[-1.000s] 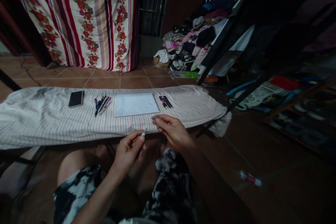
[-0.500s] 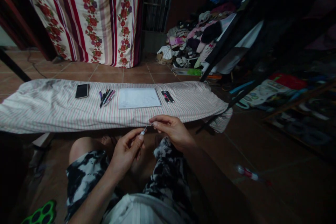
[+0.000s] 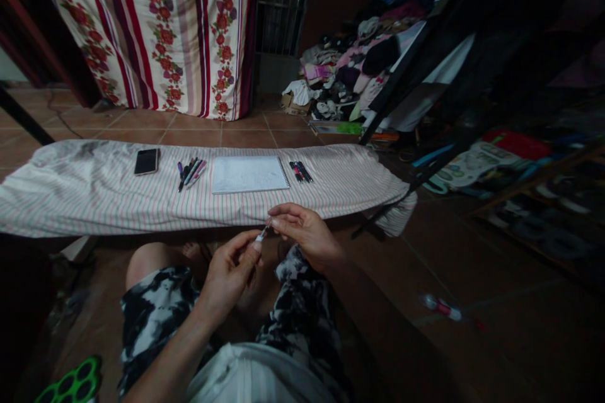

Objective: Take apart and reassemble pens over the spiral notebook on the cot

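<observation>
Between the thumb and fingers of my left hand (image 3: 234, 267) is a slim pen piece (image 3: 259, 237) with a white end, its thin shaft slanting up to the right. My right hand (image 3: 305, 233) is closed in a pinch at the far tip of that shaft; what exactly its fingertips grip is too small to make out. Both hands are held over my lap, just in front of the cloth-covered bench (image 3: 118, 201). Beyond them on the striped cloth lies a spiral notebook (image 3: 250, 174) with faint marks on its page.
Left of the notebook lie several pens (image 3: 191, 173) and a phone (image 3: 147, 162); more dark pens (image 3: 300, 171) lie to its right. A plastic bottle (image 3: 442, 307) is on the tiled floor at right, a green object (image 3: 73, 384) at lower left. Clothes (image 3: 350, 69) are heaped behind.
My right fingertips have come slightly down and inward onto the end of the thin shaft. The left hand keeps its grip; the view has shifted slightly.
</observation>
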Demonstrator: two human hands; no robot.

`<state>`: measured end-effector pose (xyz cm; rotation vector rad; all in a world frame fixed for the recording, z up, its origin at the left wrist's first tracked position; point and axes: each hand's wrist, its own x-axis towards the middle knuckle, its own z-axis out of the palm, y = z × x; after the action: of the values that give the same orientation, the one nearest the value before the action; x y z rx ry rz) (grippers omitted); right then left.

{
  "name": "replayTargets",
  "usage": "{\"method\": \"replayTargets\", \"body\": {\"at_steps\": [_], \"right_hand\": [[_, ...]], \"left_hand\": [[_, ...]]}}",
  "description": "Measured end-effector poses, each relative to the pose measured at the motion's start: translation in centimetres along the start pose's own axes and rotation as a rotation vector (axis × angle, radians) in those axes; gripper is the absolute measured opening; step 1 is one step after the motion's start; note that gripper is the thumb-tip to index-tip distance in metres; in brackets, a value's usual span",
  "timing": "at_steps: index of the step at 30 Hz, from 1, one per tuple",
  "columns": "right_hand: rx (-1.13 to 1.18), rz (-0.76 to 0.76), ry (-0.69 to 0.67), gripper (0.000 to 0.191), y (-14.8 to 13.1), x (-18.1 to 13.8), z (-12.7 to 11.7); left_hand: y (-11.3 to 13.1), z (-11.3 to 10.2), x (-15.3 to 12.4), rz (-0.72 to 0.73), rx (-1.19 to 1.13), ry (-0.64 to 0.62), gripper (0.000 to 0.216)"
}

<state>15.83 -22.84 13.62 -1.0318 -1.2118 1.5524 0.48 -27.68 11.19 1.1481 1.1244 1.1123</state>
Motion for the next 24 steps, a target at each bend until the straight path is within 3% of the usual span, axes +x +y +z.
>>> {"method": "replayTargets", "body": {"at_steps": [24], "right_hand": [[0.001,-0.009,0.058,0.030,0.81,0.15,-0.38]], "left_hand": [[-0.18,0.57,0.16,-0.040,-0.065,0.001,0.046]]}}
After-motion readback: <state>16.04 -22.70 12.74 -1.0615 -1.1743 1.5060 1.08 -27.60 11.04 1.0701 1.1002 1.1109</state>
